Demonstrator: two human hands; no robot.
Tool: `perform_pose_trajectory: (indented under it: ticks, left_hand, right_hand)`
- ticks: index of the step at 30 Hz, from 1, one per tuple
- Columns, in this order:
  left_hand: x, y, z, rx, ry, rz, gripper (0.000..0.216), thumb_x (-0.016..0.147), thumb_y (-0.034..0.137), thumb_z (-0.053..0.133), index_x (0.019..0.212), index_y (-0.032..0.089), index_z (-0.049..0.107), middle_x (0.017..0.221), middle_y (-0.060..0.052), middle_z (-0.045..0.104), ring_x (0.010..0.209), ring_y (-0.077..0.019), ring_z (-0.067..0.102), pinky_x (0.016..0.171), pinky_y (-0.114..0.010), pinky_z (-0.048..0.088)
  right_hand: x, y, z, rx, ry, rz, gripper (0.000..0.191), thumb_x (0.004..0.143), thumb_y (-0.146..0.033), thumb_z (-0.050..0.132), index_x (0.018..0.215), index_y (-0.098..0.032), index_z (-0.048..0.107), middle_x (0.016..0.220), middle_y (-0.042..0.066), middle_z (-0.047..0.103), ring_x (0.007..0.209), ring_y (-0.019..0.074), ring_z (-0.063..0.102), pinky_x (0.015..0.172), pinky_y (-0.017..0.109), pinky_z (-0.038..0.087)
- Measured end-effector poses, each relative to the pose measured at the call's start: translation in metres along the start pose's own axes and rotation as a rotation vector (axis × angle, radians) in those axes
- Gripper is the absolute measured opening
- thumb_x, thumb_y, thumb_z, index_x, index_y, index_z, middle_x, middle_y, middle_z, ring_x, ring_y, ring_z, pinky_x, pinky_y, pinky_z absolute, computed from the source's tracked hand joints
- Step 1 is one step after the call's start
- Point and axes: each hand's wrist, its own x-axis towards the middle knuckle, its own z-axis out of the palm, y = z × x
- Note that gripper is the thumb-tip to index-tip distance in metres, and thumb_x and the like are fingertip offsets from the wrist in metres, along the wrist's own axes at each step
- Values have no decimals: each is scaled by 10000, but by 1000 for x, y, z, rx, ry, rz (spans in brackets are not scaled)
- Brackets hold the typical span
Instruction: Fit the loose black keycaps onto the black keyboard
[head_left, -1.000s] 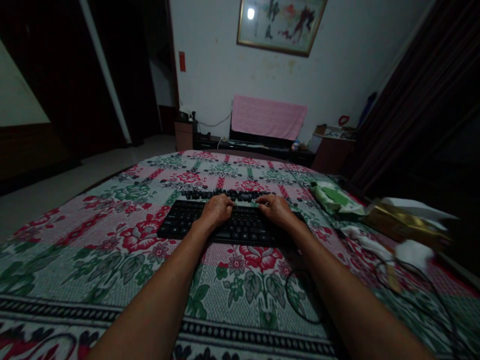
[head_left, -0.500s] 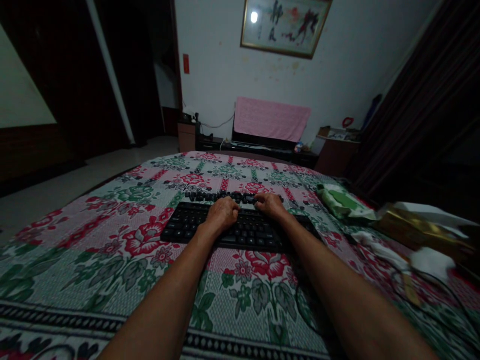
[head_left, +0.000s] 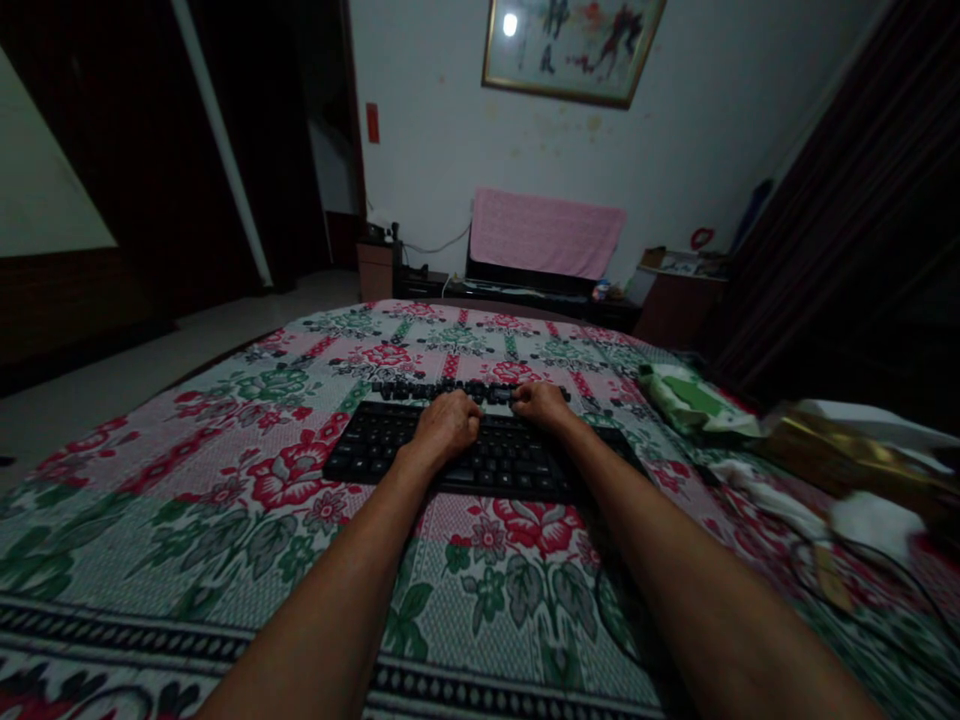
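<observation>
A black keyboard (head_left: 367,440) lies flat on the bed, with a line of small loose black keycaps (head_left: 405,391) just beyond its far edge. My left hand (head_left: 448,424) is over the upper middle of the keyboard, fingers curled in and closed. Whatever those fingers hold, if anything, is hidden. At the right part of the keycap row, my right hand (head_left: 541,407) has thumb and fingers pinched together, its wrist above the keyboard. Anything in that pinch is too small and dark to make out. My forearms cover parts of the keyboard's near edge and right side.
A flowered bedspread (head_left: 292,560) lies under everything. To the right are a green and white packet (head_left: 694,400), a gold box (head_left: 832,455), crumpled white tissue (head_left: 877,525) and a dark cable (head_left: 615,625). A pink towel (head_left: 547,230) hangs over a dark screen by the far wall.
Both hands stay at nearly the same places over the keyboard and keycap row. The right hand's fingers look slightly more curled. The view has shifted a little.
</observation>
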Motion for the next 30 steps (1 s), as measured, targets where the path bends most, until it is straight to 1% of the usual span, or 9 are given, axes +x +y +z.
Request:
perform_pose_trajectory:
  ticks: [9, 12, 14, 17, 18, 21, 24, 28, 30]
  left_hand:
    - [0, 0, 0, -16, 0, 10, 291, 728, 232, 406, 889, 223, 648, 937, -42, 591, 908, -173, 535, 828, -279, 405]
    - [1, -1, 0, -20, -3, 18, 285, 726, 238, 415, 889, 223, 648, 936, -42, 592, 912, -173, 533, 832, -277, 404]
    - [1, -2, 0, -27, -1, 19, 281, 726, 241, 419, 889, 219, 647, 937, -42, 593, 909, -172, 534, 832, -275, 404]
    - [0, -2, -1, -32, -1, 15, 276, 721, 234, 422, 876, 220, 650, 934, -42, 596, 902, -178, 539, 824, -283, 408]
    - [0, -1, -1, -33, 2, 14, 275, 721, 233, 422, 873, 221, 651, 930, -43, 598, 897, -180, 540, 819, -287, 410]
    - [0, 2, 0, -58, 41, 32, 274, 725, 238, 425, 882, 220, 649, 917, -43, 603, 885, -181, 543, 811, -291, 410]
    - [1, 9, 1, -142, 92, 100, 269, 720, 253, 457, 918, 220, 636, 920, -31, 604, 875, -160, 542, 797, -260, 411]
    - [0, 17, 3, -231, 97, 200, 268, 702, 282, 510, 939, 234, 626, 870, -9, 609, 814, -135, 547, 726, -228, 421]
    - [-2, 19, 4, -249, 95, 248, 262, 701, 291, 521, 934, 235, 626, 846, -3, 611, 800, -131, 545, 721, -226, 417]
  right_hand:
    - [3, 3, 3, 34, -6, 40, 144, 594, -240, 542, 651, -165, 651, 567, 9, 624, 542, 118, 547, 503, 190, 355]
    - [-3, 2, -1, 75, 22, 44, 176, 603, -254, 537, 711, -163, 642, 583, 1, 620, 541, 110, 541, 507, 188, 360]
    - [-10, 2, -6, 165, 83, 34, 217, 622, -275, 529, 779, -162, 625, 626, -2, 622, 559, 103, 540, 520, 186, 369]
    - [-27, 1, -17, 336, 140, -42, 242, 644, -298, 520, 825, -157, 597, 654, -2, 608, 568, 96, 528, 530, 188, 377]
    - [-34, 1, -21, 372, 120, -75, 241, 649, -301, 519, 826, -155, 592, 655, -2, 602, 563, 93, 521, 527, 188, 378]
    - [-53, -2, -30, 449, 54, -96, 245, 642, -301, 535, 827, -149, 587, 659, 1, 589, 550, 91, 509, 510, 190, 378]
    - [-68, -4, -33, 504, 11, -113, 244, 649, -299, 536, 836, -148, 576, 645, -5, 579, 547, 91, 506, 512, 194, 382]
    - [-77, -5, -33, 486, -1, -159, 210, 652, -277, 539, 814, -149, 577, 636, -7, 577, 575, 97, 513, 540, 199, 388]
    - [-79, -5, -33, 473, -8, -189, 200, 657, -267, 535, 813, -150, 580, 639, -7, 582, 581, 99, 518, 546, 199, 387]
